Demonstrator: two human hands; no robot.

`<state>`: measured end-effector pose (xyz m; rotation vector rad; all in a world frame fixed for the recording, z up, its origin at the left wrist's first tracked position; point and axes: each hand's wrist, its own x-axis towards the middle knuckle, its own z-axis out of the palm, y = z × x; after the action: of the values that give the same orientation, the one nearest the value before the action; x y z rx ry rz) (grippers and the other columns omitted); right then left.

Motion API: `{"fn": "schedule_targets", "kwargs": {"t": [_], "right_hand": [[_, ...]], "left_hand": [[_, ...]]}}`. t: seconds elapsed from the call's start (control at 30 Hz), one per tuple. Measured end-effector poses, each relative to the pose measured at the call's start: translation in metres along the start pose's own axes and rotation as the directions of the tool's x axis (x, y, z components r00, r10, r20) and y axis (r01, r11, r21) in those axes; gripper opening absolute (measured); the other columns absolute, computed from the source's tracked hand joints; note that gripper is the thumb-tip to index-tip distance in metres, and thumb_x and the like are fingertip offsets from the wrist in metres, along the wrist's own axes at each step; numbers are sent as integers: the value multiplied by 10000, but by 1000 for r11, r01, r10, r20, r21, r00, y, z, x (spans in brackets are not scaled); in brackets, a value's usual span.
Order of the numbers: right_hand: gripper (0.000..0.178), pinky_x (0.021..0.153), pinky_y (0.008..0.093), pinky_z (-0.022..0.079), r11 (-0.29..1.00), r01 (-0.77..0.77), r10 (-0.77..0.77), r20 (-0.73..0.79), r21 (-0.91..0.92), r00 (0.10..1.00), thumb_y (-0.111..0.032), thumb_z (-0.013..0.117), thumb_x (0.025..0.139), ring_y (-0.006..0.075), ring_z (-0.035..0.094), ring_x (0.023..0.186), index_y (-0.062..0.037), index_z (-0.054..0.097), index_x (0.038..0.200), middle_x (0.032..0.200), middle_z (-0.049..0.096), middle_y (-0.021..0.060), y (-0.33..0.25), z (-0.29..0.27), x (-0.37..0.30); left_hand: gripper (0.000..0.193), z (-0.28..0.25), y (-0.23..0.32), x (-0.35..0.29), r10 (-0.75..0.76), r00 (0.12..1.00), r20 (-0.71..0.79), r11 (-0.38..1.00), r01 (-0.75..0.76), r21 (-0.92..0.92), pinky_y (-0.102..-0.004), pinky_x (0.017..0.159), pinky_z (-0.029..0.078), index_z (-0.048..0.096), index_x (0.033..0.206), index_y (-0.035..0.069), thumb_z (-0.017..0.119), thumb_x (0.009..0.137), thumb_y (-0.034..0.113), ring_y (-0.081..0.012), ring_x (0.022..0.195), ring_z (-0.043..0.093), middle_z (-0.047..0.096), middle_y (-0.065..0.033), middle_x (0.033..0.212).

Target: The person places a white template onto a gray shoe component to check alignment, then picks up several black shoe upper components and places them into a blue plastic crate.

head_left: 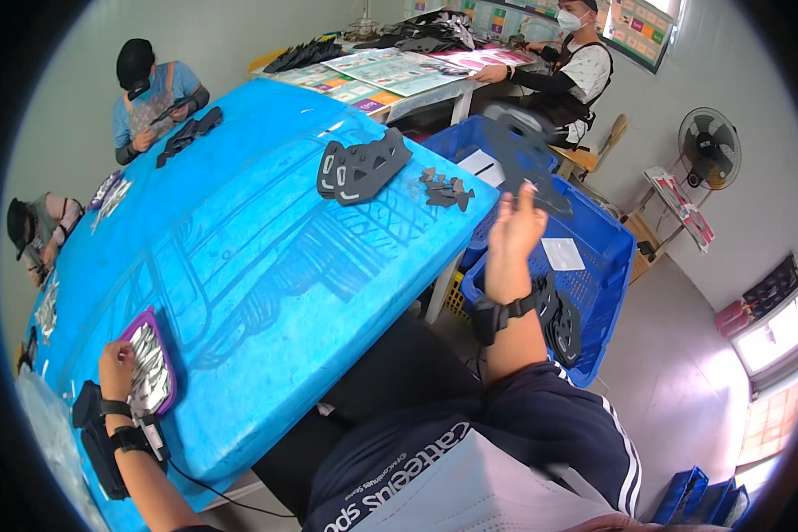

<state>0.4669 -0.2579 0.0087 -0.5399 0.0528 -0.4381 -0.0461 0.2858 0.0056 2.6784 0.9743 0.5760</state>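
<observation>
A blue-covered table [266, 266] is seen from above, with a blue crate [614, 266] set beside its right edge. The right hand [517, 232] is raised above the crate, its fingers extended against a dark grey panel [525, 160]; the panel is blurred, and whether it is pinched or merely touched cannot be told. Inside the crate, further dark panels [560, 321] are held near a white sheet [563, 254]. The left hand [115, 367] is placed at the outer edge of a purple tray [170, 392], by which silver strips [149, 368] are contained; its fingers are partly curled, but whether a strip is gripped cannot be made out. Toward the far right corner of the tabletop, a stack of cut-out grey panels [363, 166] is laid, with small dark pieces [446, 190] scattered just beside it. Three co-workers are shown around the work surfaces beyond.
</observation>
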Motion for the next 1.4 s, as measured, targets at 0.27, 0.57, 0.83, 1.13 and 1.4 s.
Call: {"fn": "schedule_targets", "kwargs": {"t": [0.27, 0.57, 0.83, 1.13, 1.4], "right_hand": [[99, 779, 310, 516, 975, 222, -219, -87, 24, 972, -65, 671, 899, 134, 603, 877, -69, 618, 982, 971, 640, 32, -32, -27, 31], [115, 716, 310, 536, 993, -115, 86, 495, 29, 865, -13, 617, 918, 163, 636, 835, -8, 619, 1033, 969, 672, 70, -51, 15, -92], [190, 575, 309, 427, 950, -79, 296, 952, -302, -74, -58, 790, 779, 195, 578, 661, -5, 644, 888, 798, 624, 98, -66, 27, -236], [209, 695, 284, 528, 877, -281, 480, 737, -389, 476, -2, 697, 844, 155, 634, 811, 3, 588, 1023, 959, 645, 78, -32, -7, -191], [222, 692, 310, 525, 917, -203, 399, 774, -344, 492, 17, 693, 845, 164, 624, 789, 5, 560, 1022, 946, 633, 99, -32, -11, -182]], "left_hand": [[164, 7, -5, 5, 163, 981, -107, 987, -162, 19, -357, 715, 475, 581, 888, 13, 637, 754, -61, -264, 750, 583, 576, -124, 822], [101, -9, 17, -5, 92, 989, -116, 990, -78, 117, -369, 721, 484, 636, 892, -5, 634, 818, 64, -322, 792, 631, 638, -174, 802], [135, -39, 149, -53, 236, 889, -393, 944, -113, 310, -419, 719, 475, 571, 993, 3, 598, 860, 4, -381, 832, 619, 646, -187, 888], [161, -129, 24, -194, -411, 504, -760, 910, 174, -376, -320, 772, 510, 405, 1072, 13, 426, 1023, 164, -238, 879, 693, 685, -190, 1006], [123, -149, 16, -208, -152, 494, -856, 398, 823, 405, -501, 840, 362, 592, 977, 157, 530, 936, 255, -287, 879, 647, 702, -69, 962]]}}
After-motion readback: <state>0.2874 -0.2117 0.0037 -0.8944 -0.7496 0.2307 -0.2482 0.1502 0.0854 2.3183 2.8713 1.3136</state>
